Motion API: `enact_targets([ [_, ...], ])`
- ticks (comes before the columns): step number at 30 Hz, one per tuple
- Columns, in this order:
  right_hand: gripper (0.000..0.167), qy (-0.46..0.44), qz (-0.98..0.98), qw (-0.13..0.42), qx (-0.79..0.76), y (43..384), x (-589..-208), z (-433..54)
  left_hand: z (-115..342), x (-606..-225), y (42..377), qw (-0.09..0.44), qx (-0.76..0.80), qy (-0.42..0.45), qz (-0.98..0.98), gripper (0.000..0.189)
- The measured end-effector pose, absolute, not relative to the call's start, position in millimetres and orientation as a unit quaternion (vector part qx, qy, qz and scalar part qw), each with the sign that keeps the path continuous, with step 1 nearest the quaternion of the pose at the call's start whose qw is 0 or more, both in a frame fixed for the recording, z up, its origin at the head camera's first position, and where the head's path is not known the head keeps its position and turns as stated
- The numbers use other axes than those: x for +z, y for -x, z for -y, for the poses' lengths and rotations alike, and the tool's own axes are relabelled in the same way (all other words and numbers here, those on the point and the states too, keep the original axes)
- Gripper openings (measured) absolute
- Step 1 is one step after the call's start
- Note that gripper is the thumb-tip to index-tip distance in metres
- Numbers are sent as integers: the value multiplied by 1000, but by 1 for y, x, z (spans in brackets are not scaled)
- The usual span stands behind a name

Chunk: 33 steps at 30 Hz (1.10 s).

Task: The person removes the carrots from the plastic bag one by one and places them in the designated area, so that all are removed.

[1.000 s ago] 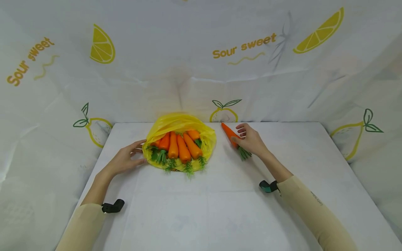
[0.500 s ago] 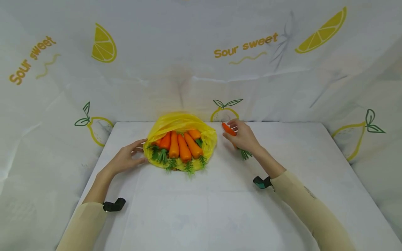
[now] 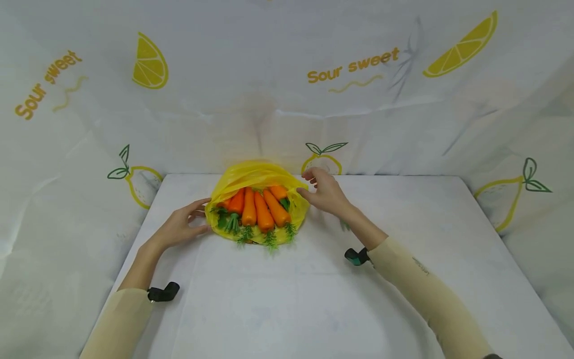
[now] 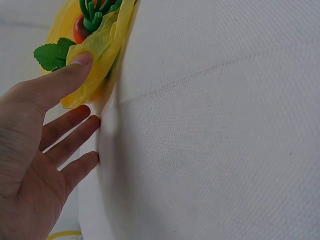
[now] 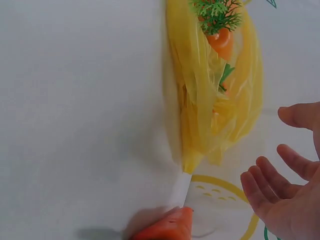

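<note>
A yellow plastic bag (image 3: 251, 172) lies with its mouth toward me, holding several orange carrots (image 3: 264, 213) with green tops. At its left edge is my left hand (image 3: 179, 228), fingers spread; in the left wrist view the thumb of that hand (image 4: 37, 125) lies against the yellow film. My right hand (image 3: 329, 195) hovers by the bag's right rim with loosely bent fingers. In the right wrist view that hand (image 5: 287, 200) holds nothing and stands apart from the bag (image 5: 192, 115). A loose carrot (image 5: 167, 229) lies below; the right hand and forearm mostly hide it in the head view.
The white table (image 3: 251, 304) stretches in front of the bag. Behind it hangs a white cloth (image 3: 251, 75) with lemon prints. A small black device (image 3: 163, 292) is strapped to the left wrist, and another device (image 3: 357, 257) to the right.
My right hand has moved left from above the loose carrot to the bag's right edge, leaving the carrot on the table. The left hand has stayed at the bag's left edge.
</note>
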State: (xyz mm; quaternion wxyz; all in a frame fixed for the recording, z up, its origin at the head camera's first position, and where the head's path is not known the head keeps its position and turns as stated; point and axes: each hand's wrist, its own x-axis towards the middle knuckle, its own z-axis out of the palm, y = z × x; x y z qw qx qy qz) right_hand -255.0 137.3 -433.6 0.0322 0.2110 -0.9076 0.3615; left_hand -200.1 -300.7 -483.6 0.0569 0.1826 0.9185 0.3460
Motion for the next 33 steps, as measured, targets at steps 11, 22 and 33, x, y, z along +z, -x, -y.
enact_targets([
  [11,45,-216,904,-11,369,265,-447,-105,300,-483,200,59,340,-177,-922,80],
  [22,44,-235,899,-20,369,277,-462,-93,299,-483,201,63,337,-171,-924,80],
  [33,45,-220,908,-32,354,281,-474,-88,297,-483,201,61,337,-169,-924,80],
])
